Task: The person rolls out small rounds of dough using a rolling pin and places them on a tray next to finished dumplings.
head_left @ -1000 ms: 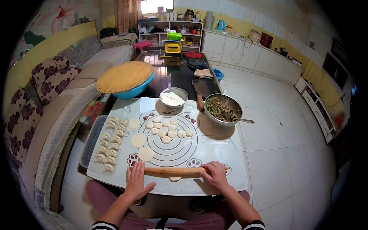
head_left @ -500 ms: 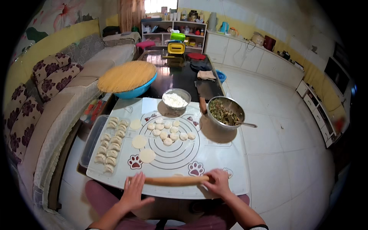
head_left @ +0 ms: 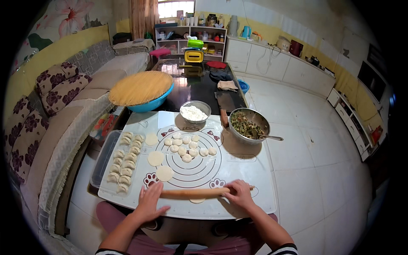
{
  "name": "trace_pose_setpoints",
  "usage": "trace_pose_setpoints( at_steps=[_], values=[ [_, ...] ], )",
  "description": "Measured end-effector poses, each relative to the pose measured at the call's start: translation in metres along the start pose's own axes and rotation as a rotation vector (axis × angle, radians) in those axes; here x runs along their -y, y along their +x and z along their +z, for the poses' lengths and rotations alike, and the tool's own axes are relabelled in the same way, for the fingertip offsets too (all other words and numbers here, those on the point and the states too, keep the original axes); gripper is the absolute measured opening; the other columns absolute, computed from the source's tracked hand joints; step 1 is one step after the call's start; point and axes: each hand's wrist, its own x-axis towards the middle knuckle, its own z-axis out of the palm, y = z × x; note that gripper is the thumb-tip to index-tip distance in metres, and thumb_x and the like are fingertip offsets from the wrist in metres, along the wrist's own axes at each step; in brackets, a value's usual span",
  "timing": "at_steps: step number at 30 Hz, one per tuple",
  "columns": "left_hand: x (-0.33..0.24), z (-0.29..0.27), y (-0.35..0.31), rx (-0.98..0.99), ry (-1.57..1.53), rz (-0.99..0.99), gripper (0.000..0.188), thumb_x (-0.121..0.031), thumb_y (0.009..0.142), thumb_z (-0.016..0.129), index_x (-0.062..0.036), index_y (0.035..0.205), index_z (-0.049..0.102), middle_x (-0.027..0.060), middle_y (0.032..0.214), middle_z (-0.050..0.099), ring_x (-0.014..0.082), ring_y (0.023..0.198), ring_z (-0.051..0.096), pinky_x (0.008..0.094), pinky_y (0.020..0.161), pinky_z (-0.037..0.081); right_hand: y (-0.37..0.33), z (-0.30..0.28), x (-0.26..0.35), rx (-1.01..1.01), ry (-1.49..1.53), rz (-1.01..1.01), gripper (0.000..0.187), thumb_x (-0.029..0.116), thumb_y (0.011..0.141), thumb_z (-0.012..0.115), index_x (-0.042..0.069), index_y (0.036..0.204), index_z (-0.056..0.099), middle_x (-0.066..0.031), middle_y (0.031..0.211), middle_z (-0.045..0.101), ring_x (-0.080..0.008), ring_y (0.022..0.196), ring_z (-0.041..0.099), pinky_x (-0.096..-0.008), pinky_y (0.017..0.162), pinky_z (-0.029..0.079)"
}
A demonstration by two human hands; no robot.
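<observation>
A wooden rolling pin lies crosswise near the front edge of the white mat. My left hand rests on its left end, fingers stretched out and thumb apart. My right hand is closed round the right end. Under the pin, the edge of a dough wrapper shows; the pin hides the rest. Beyond it, several pale dough pieces sit on the mat's printed rings. Flat round wrappers lie to their left. Folded dumplings stand in rows in a clear tray.
A metal bowl of chopped filling with a spoon stands at the mat's right, a bowl of white flour at its back. A woven round lid covers a blue basin. A sofa runs along the left.
The rolling pin and both hands have moved slightly away from me, uncovering part of the wrapper at the pin's near side. The right hand still grips the pin.
</observation>
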Motion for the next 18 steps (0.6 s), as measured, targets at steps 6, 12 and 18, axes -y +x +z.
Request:
trace_pose_setpoints(
  at_steps=[6,12,18],
  values=[
    [0.006,0.003,-0.003,0.000,-0.050,-0.018,0.089,-0.054,0.084,0.054,-0.0011,0.145,0.017,0.0181,0.149,0.021,0.0314,0.139,0.018,0.0548,0.111,0.009,-0.004,-0.002,0.026,-0.050,-0.117,-0.048,0.030,0.032,0.069,0.074,0.013,0.091,0.067,-0.0025,0.085,0.060,-0.0234,0.084,0.056,-0.0360,0.076,0.038],
    [-0.002,-0.006,-0.018,0.089,-0.020,0.026,0.090,-0.056,0.084,0.053,-0.0002,0.145,0.017,0.0195,0.150,0.019,0.0330,0.140,0.016,0.0539,0.112,0.006,-0.015,-0.011,0.006,0.066,0.028,-0.006,0.033,0.034,0.067,0.076,0.013,0.092,0.068,-0.0038,0.087,0.061,-0.0243,0.085,0.056,-0.0391,0.076,0.039],
    [0.005,0.001,0.018,-0.061,-0.019,-0.100,0.091,-0.054,0.085,0.052,0.0022,0.145,0.014,0.0209,0.150,0.017,0.0341,0.140,0.015,0.0501,0.112,0.006,0.022,0.000,0.018,0.002,-0.045,-0.007,0.028,0.034,0.070,0.074,0.014,0.089,0.069,-0.0025,0.085,0.061,-0.0234,0.085,0.056,-0.0372,0.076,0.038]
  ],
)
